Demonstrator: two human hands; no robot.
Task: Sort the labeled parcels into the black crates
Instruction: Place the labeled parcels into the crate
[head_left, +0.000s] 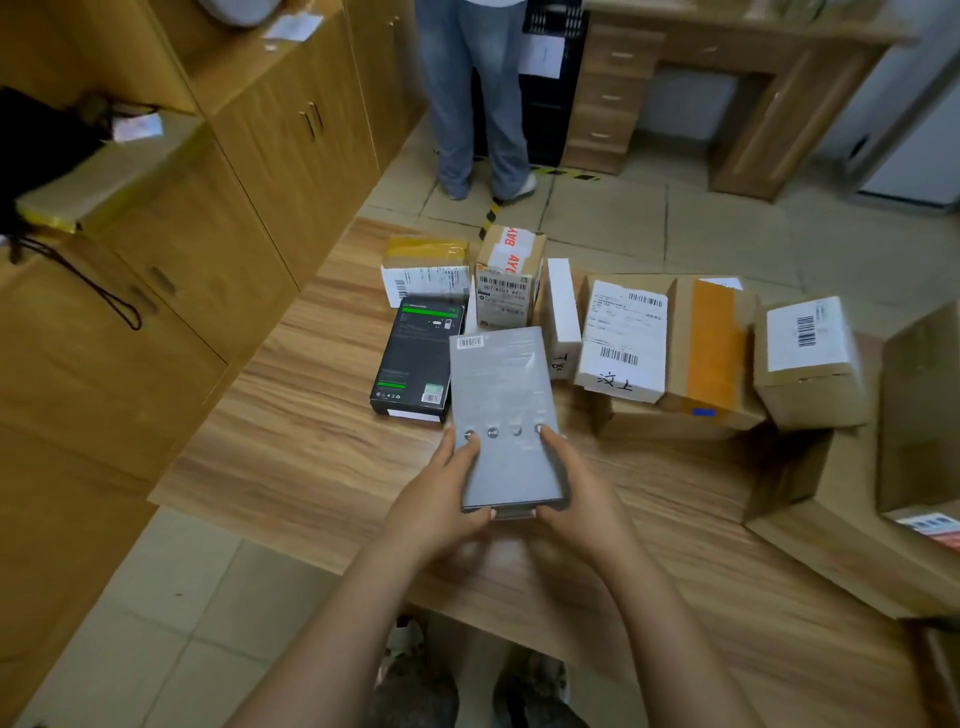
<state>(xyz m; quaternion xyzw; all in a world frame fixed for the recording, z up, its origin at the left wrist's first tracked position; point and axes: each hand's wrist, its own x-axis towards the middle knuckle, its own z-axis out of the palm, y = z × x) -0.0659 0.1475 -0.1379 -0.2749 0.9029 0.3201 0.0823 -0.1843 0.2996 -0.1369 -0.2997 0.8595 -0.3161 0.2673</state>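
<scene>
A flat grey box (503, 410) with a small barcode label near its far end is held above the wooden table (291, 415). My left hand (441, 499) grips its near left edge and my right hand (576, 493) grips its near right edge. Beyond it lie more parcels: a black box with green print (418, 358), a taped box with a white label (426, 270), an upright carton with red lettering (509, 275), a narrow white box (563, 312), a labeled white parcel (623, 338), an orange-taped carton (711, 348) and a brown carton (808, 358). Stacked black crates (553, 88) stand far back.
A person in jeans (478, 98) stands in front of the crates, beside a wooden desk (727, 93). Wooden cabinets (249, 171) line the left. Large open cardboard boxes (914, 415) sit at the table's right end. Yellow-black tape (491, 213) marks the tiled floor.
</scene>
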